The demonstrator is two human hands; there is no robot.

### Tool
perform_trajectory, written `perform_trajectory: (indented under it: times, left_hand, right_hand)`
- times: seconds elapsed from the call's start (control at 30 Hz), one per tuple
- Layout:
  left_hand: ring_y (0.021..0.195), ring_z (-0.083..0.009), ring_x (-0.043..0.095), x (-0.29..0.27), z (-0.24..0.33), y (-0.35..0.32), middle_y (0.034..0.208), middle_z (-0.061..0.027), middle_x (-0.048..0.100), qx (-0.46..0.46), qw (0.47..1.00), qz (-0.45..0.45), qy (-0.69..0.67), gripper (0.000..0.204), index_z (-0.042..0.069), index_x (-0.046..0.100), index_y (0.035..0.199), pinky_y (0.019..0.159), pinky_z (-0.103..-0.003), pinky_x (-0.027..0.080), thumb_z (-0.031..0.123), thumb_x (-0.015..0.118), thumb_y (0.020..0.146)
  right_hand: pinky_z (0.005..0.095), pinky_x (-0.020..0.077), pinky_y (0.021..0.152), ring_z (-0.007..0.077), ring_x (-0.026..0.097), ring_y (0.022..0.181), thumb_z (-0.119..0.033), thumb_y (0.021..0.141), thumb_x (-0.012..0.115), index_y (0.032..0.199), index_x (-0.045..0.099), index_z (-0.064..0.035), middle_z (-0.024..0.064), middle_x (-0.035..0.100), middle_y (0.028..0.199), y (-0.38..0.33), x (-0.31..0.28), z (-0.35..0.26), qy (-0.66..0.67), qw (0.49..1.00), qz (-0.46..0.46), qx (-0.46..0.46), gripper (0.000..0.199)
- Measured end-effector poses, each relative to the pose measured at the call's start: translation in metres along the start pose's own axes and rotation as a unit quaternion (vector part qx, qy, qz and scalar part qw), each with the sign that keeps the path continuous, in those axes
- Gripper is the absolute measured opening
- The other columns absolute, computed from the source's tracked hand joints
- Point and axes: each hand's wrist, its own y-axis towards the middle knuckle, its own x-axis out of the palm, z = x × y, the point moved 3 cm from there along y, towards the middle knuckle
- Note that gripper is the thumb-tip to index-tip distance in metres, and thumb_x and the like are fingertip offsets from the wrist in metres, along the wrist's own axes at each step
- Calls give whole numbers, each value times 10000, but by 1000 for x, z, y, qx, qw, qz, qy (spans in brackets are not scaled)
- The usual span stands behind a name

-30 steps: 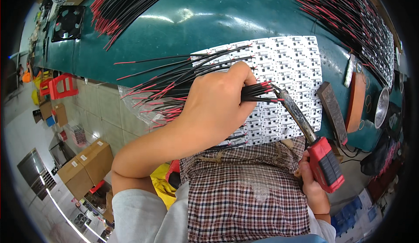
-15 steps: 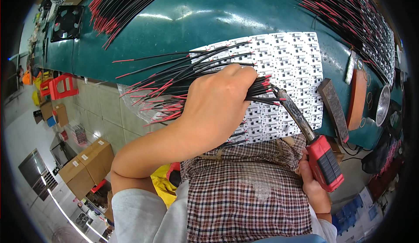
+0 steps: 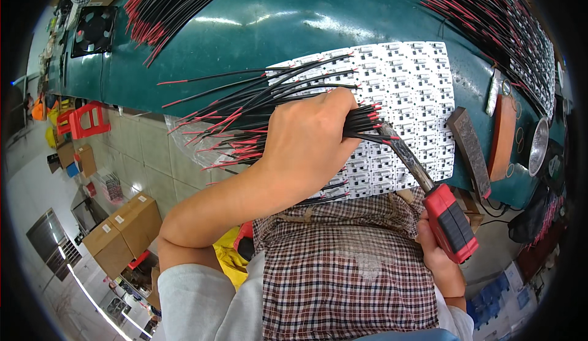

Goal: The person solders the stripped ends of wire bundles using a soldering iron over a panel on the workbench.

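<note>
the left hand (image 3: 309, 139), closed, grips black wires (image 3: 360, 121) above the white board (image 3: 416, 102); the right hand (image 3: 438, 255), wrapped around the soldering iron (image 3: 442, 209), has shifted it slightly left, its tip near their red ends.

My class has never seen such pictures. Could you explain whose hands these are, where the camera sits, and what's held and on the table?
No robot here, just a person working bare-handed. A wide fisheye camera on the person's head looks down, bending straight edges. The left hand grasps a bundle of red-tipped black wires; the right hand grips a soldering iron by its handle. Beneath the wires, a white sheet of circuit boards lies on the green table; more wires lie heaped back left and back right.
</note>
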Motion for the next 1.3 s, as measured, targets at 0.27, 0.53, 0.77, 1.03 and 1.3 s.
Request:
perform_trajectory:
  times: [0.27,0.53,0.77,1.03,1.3]
  left_hand:
    - [650,-313,662,2,1,0,747,-129,661,13,1000,15,16,241,23,635,883,581,-379,509,27,762,678]
    - [645,-320,660,3,1,1,731,-133,657,22,999,17,31,242,21,641,883,578,-390,510,47,770,680]
    - [644,-334,651,1,-5,10,707,-135,649,9,1000,-19,19,210,15,643,824,585,-406,505,136,767,707]
    - [632,-344,639,1,-5,13,686,-140,636,-6,999,-46,24,210,6,610,771,585,-410,497,147,754,717]
    - [645,-353,640,2,-4,13,699,-146,640,-11,999,-44,25,215,1,614,770,595,-416,503,155,751,711]
  right_hand:
    - [383,555,684,349,683,767,-18,720,727,1004,687,12,173,674,905,5,3,-2,10,1000,26,-9,288]
    - [368,551,679,335,682,751,-35,726,734,990,687,16,168,675,888,-1,2,2,9,1000,14,6,273]
    - [368,551,689,333,684,756,-44,740,740,993,682,21,167,674,901,-5,2,5,23,999,1,33,268]
    - [380,555,693,344,689,769,-41,744,733,1002,683,21,176,679,921,1,1,-1,6,1000,4,-15,269]
    - [381,551,694,348,690,772,-58,742,730,1024,688,15,183,690,939,-16,1,12,34,995,30,92,294]
